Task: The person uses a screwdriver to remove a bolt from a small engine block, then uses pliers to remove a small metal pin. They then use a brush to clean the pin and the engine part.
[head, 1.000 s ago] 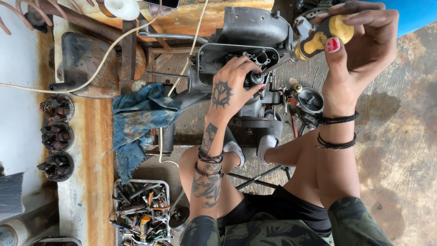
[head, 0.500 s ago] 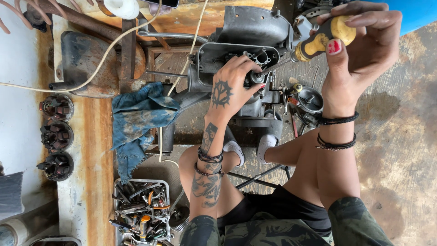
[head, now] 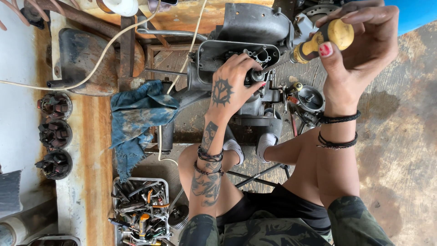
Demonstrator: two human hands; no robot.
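Observation:
My left hand (head: 232, 84), tattooed on its back, rests on a grey engine casing (head: 246, 50), fingertips pinching a small round metal part (head: 257, 75) inside the open housing. My right hand (head: 359, 45) is raised at the upper right and grips a screwdriver with a yellow handle (head: 324, 40); its shaft points left toward the casing. Both wrists wear dark bracelets. My bare knees and white shoes (head: 248, 148) are below the engine.
A blue rag (head: 136, 120) hangs left of the engine. A tray of mixed hand tools (head: 139, 212) sits at the lower left. Three dark round parts (head: 54, 134) line a white ledge. A carburettor-like part (head: 309, 98) lies right of the casing. A white cable (head: 102, 57) crosses the top.

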